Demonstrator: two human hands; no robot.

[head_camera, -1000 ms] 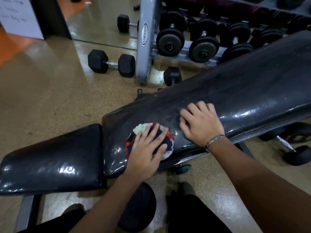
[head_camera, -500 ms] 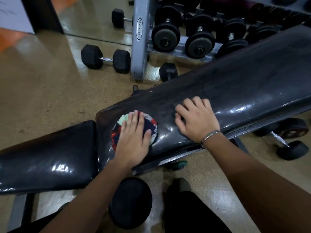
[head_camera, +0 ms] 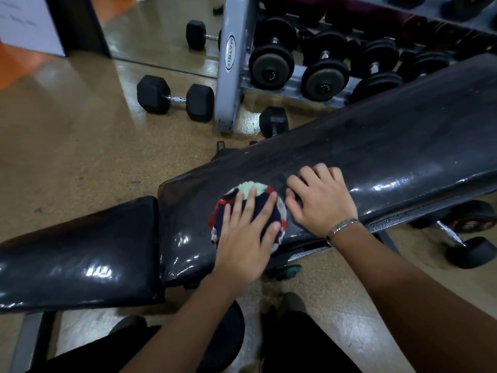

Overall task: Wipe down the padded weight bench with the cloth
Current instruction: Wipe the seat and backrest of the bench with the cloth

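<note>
The black padded bench runs across the view: a long glossy back pad [head_camera: 376,157] rising to the right and a separate seat pad [head_camera: 80,251] at the lower left. A small round cloth [head_camera: 252,188], patterned in navy, red, white and pale green, lies on the lower end of the back pad. My left hand [head_camera: 247,232] presses flat on the cloth with fingers spread. My right hand [head_camera: 320,200] rests on the pad just right of the cloth, fingers curled, a metal bracelet at the wrist.
A grey dumbbell rack [head_camera: 234,63] with several round dumbbells [head_camera: 271,65] stands behind the bench. Hex dumbbells [head_camera: 174,99] lie on the tan floor at the back, another dumbbell [head_camera: 468,238] under the bench at right. A mirror panel leans at the back left.
My left hand has slid the cloth left along the back pad and then back right, close to my right hand. My right hand has stayed planted on the pad.
</note>
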